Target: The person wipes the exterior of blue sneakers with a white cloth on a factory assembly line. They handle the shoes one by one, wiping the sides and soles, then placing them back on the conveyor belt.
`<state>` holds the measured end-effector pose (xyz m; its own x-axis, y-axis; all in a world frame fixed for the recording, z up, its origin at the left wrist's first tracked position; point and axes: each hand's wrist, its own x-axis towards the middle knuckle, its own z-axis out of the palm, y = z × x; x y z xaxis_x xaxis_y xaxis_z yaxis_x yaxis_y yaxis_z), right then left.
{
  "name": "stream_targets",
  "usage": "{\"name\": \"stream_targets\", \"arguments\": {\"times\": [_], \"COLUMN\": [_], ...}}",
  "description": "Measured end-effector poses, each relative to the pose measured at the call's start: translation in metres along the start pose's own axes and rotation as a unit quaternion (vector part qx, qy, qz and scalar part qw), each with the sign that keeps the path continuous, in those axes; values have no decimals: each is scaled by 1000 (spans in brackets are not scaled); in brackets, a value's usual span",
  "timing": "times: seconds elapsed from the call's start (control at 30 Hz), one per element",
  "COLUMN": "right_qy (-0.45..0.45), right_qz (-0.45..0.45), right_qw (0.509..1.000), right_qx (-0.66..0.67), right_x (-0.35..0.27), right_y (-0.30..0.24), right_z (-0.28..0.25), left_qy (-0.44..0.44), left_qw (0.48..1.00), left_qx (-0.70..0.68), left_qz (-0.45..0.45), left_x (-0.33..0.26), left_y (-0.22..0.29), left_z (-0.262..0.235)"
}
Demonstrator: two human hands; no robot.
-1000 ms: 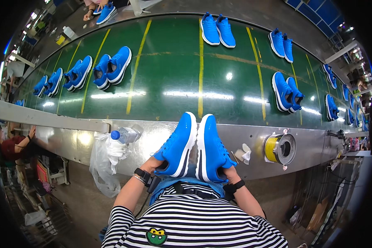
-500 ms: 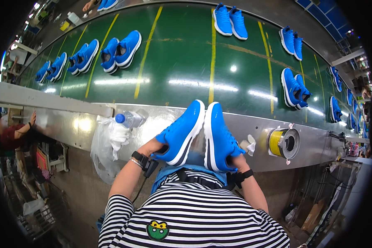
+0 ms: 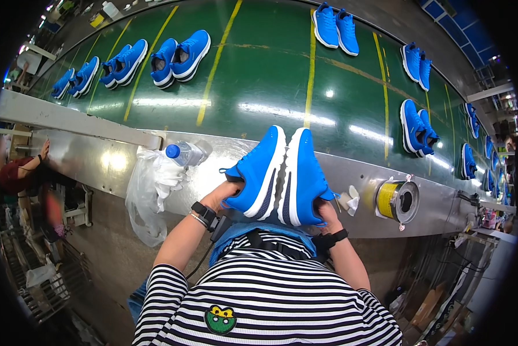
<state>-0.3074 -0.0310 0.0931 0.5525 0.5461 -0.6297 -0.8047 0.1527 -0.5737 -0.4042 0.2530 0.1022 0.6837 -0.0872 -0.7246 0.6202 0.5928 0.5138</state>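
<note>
Head view: left hand and right hand still gripped the pair of bright blue knit sneakers, now lifted slightly farther over the green conveyor belt.

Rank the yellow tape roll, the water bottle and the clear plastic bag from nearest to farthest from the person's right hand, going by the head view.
From the right hand:
1. Yellow tape roll, just to its right on the metal ledge.
2. Water bottle, left of the held shoes.
3. Clear plastic bag, farthest left, hanging over the ledge.

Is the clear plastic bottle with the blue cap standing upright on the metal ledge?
No, the clear plastic bottle with the blue cap lies on its side on the metal ledge.
</note>
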Motion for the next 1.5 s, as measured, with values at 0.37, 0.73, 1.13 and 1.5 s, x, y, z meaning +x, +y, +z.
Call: {"name": "stream_targets", "arguments": {"times": [0.37, 0.73, 1.13, 1.5], "right_qy": [-48, -13, 125, 140], "right_qz": [-94, -132, -328, -304], "right_qw": [979, 954, 758, 649], "right_qx": [-175, -268, -549, -683], "right_x": [8, -4, -34, -17], "right_y": [3, -15, -31, 10], "right_z": [-24, -12, 62, 95], "left_qy": [-24, -37, 228, 184], "left_qw": [987, 914, 684, 610], "left_qx": [118, 292, 561, 702], "left_qz": [104, 279, 407, 318], "left_x": [-4, -27, -58, -62], "left_y": [5, 29, 29, 3], "left_z": [-23, -25, -21, -4]}}
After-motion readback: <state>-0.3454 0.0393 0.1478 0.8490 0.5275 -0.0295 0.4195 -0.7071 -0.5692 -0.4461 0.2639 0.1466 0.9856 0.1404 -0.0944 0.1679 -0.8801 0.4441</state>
